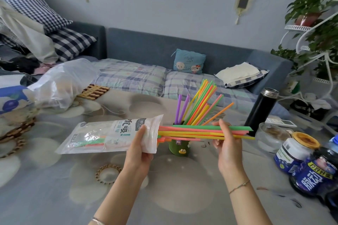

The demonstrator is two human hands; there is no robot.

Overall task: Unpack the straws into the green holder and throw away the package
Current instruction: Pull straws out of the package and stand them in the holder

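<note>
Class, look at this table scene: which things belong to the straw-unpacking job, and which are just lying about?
Part of the job:
straw package, held by the left hand
bundle of straws, pinched by the right hand
green holder, some straws already standing in it

Just lying about:
black flask
glass bowl
blue jars
clear plastic bag

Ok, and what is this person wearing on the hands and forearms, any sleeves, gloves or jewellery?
No gloves and no sleeves in view: both forearms are bare up to the frame edge. The right hand has a thin bracelet with small greenish beads at the wrist. The left hand has a slim silvery bangle further down the forearm, at the bottom edge. No rings show, and the nails look unpainted.
</note>
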